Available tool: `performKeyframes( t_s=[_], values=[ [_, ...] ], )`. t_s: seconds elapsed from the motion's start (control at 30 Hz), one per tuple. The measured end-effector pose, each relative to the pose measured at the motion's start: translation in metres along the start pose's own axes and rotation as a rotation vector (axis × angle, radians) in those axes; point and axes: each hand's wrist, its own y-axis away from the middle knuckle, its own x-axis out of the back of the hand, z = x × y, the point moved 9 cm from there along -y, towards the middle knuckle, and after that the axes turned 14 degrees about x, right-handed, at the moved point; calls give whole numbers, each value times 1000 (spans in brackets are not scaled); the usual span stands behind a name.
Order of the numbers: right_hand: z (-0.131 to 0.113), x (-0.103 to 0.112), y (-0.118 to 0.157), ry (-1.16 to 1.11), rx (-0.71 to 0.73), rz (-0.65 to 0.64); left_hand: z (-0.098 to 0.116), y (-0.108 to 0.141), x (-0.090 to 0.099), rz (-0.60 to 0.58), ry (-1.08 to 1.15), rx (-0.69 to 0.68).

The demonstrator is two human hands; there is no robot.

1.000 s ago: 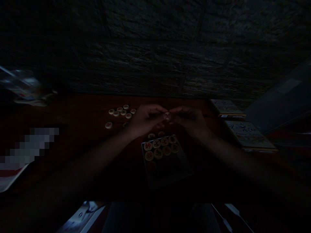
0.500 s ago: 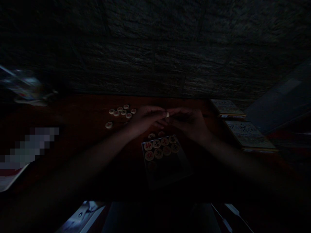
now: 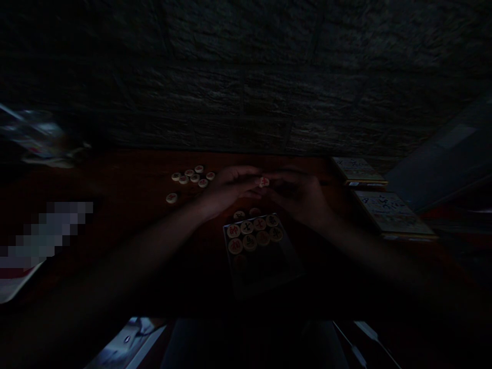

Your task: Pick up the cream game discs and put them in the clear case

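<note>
A round Chinese chess piece (image 3: 264,182) with a red character is pinched between the fingertips of both hands, above the table. My left hand (image 3: 234,184) closes on it from the left, my right hand (image 3: 298,195) from the right. Just below them lies a shallow box (image 3: 269,279), its back rows filled with pieces bearing red or black characters, its front part very dark. Two pieces, one of them a black-marked chess piece (image 3: 239,215), lie behind the box's back edge. Left of my left hand a loose group of chess pieces (image 3: 195,178) rests on the wood.
A lone piece (image 3: 171,198) lies in front of the group. Two flat printed boxes (image 3: 392,212) sit at the right. At the far left are a clear plastic container (image 3: 42,136) and a pixelated flat object (image 3: 46,236). A stone wall (image 3: 246,92) stands behind the dark wooden table (image 3: 134,179).
The held chess piece has turned from edge-on so that its red-marked face now shows. Both hands stay in nearly the same place.
</note>
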Motion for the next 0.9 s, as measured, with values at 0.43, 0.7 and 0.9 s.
performKeyframes(
  t_s=[0.43,0.7,0.9],
  values=[
    [-1,-1,-1,52,-12,-37,3,4,9,118,-72,-8],
    [-10,0,-5,-70,-47,-40,13,10,13,210,-84,8],
    [-31,-10,-7,-191,-123,-139,12,5,20,260,-153,44]
  ],
)
